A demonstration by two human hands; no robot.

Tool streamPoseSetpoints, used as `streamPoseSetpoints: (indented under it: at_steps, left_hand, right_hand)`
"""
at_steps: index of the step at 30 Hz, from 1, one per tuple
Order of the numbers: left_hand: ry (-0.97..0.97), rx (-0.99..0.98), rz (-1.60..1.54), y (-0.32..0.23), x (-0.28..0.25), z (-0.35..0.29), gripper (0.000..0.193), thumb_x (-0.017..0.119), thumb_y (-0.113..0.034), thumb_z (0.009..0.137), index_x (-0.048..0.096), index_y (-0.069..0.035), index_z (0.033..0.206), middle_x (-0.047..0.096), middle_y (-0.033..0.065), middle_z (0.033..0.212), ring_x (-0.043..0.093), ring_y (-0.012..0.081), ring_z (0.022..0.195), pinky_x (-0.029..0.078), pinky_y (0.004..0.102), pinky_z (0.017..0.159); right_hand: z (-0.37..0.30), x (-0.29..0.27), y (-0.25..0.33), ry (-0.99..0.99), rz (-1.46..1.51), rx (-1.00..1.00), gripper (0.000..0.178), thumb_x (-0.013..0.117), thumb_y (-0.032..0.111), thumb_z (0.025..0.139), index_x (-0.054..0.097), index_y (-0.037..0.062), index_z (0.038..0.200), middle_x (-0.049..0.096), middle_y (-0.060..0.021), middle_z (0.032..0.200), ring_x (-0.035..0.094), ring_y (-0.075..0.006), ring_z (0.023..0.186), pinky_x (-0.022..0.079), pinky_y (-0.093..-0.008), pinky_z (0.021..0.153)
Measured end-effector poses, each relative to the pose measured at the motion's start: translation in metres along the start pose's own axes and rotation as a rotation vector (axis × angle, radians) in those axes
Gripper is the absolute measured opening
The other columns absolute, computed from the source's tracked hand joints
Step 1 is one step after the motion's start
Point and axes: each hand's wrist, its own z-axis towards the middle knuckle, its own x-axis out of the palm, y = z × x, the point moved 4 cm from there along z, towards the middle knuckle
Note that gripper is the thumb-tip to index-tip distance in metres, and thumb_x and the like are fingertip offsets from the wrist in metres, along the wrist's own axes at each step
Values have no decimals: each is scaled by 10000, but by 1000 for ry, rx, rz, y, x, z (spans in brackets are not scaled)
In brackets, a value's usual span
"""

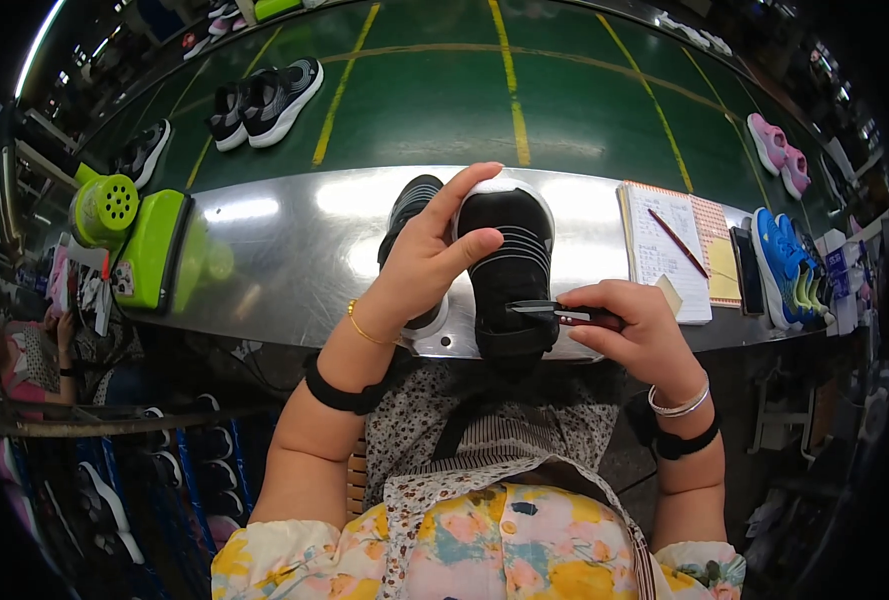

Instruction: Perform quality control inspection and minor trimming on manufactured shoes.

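A left hand [429, 252], half open with the thumb apart from the fingers, steadies the toe end of a black knit sneaker [509, 275] with thin white stripes, while the right hand [626, 318] closes its thumb and fingers around a pair of small thread snips [556, 309]. The blades point left over the sneaker's upper, near its collar; whether they touch it cannot be told. The sneaker rests between the two hands, toe pointing away from the person, at a metal workbench [284, 240]. Its apparent mate [416, 195] stands just beside it, partly hidden behind the left hand. Beyond the right hand lie an open notebook [654, 265] and a dark red pen [678, 242], with blue sneakers [776, 262] farther right. Well left of the left hand sits a lime-green box-shaped device [151, 250]; ahead of it, black-and-grey sneakers [282, 105] rest on a green surface [434, 100] marked with yellow lines [509, 85].
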Motion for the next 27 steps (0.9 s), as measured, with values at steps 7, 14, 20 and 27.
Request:
streamPoseSetpoints:
  at_steps: [7,14,20,27]
  left_hand:
    - [7,-30,41,-1,3,0,578,610,-140,885,324,-44,1378,544,66,1143,522,122,1036,435,260,898]
    - [7,-7,44,1,3,1,580,613,-149,883,326,-43,1376,543,65,1145,522,126,1038,430,267,910]
    - [-41,-8,30,2,-5,-3,569,622,-162,880,349,-51,1367,558,63,1115,526,120,1022,424,261,907]
    - [-102,-28,85,7,-9,-5,556,616,-210,888,367,-63,1363,561,69,1111,524,130,1019,410,262,910]
  right_hand:
    - [3,2,4,3,-12,-53,255,704,89,764,652,34,1007,651,-80,832,605,-136,653,476,-244,602]
    - [1,3,2,43,-1,17,255,696,91,773,642,25,1014,649,-90,821,604,-136,644,470,-242,593]
    - [-7,-10,-23,-128,294,114,291,646,78,797,607,7,1077,565,45,756,457,-16,673,371,-157,611]
    - [-8,23,-46,-223,-368,-168,775,740,321,733,367,38,1351,433,-203,1313,441,-338,1199,365,-406,986]
